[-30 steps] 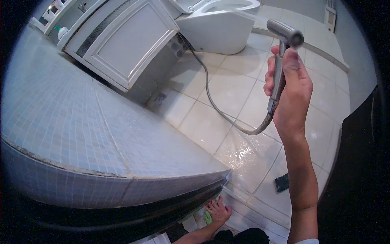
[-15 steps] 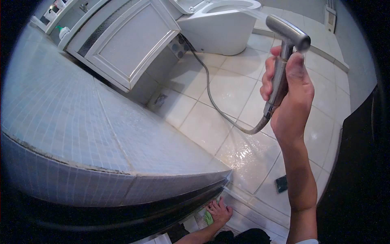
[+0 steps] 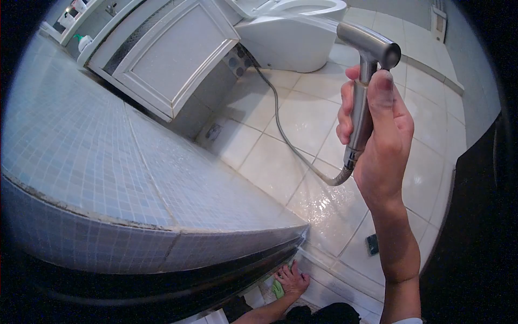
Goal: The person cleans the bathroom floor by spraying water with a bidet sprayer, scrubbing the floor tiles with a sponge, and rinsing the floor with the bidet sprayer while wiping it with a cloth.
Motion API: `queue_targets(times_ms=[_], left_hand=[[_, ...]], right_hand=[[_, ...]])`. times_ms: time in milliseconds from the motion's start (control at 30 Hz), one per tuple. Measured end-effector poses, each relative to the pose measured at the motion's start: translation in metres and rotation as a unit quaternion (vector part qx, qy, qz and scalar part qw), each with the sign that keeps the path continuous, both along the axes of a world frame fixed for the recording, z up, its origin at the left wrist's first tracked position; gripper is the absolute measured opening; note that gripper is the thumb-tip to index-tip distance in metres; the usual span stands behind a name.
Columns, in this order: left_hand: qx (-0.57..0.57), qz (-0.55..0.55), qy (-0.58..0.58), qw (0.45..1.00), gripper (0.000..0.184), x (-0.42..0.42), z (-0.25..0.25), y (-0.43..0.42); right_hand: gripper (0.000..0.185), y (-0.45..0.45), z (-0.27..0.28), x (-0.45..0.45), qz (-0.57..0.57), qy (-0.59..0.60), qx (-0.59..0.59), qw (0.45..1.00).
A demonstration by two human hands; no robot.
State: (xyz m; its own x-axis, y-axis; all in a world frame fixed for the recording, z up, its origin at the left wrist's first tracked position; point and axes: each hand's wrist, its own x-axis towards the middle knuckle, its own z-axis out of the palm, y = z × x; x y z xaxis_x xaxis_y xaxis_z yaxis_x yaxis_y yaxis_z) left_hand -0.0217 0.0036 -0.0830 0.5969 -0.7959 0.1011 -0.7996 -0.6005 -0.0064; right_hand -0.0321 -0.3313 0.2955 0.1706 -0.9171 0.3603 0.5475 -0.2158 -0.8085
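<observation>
Tiled floor [image 3: 302, 119]: right hand [image 3: 386, 146] grasps sprayer [image 3: 362, 108]; left hand [image 3: 292, 281] (half covering cloth [image 3: 278, 290]), grip unclear.

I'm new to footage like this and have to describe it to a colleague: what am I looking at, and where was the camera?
There is no machine here, just a person's two bare hands. The single view comes from a camera worn on the head, looking forward and down. The right hand is wrapped around the handle of a metal sprayer, its head uppermost with water jetting out. A hose curves from its lower end back toward the toilet. The left hand is low in the picture at a green cloth; how firmly it holds this is hard to tell. On the pale tiled floor lies a small dark pad.
</observation>
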Motion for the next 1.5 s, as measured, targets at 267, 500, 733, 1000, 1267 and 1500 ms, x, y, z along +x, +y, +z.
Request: queue_targets(times_ms=[267, 500, 733, 1000, 1267, 1500], left_hand=[[-0.004, 0.001, 0.003, 1.000, 0.063, 0.000, -0.001, 0.000], [0.002, -0.002, 0.016, 1.000, 0.063, 0.000, 0.001, 0.001], [0.003, 0.001, 0.015, 1.000, 0.063, 0.000, 0.000, 0.000], [0.006, 0.001, 0.020, 1.000, 0.061, -0.001, 0.003, -0.001], [-0.028, -0.012, 0.003, 1.000, 0.060, 0.001, 0.005, -0.003], [-0.034, -0.022, 0.009, 0.999, 0.059, 0.001, 0.007, -0.001]], right_hand=[[0.047, 0.000, 0.001, 0.002, 0.009, -0.024, -0.013, 1.000], [0.046, 0.004, 0.001, 0.002, 0.020, -0.006, 0.011, 1.000], [0.049, -0.008, 0.011, 0.001, -0.014, -0.035, -0.059, 0.998], [0.051, -0.009, 0.017, 0.000, -0.055, -0.028, -0.056, 0.996], [0.051, -0.014, 0.036, -0.002, -0.040, -0.101, -0.107, 0.988], [0.051, -0.003, 0.042, -0.006, 0.001, -0.089, -0.170, 0.981]])
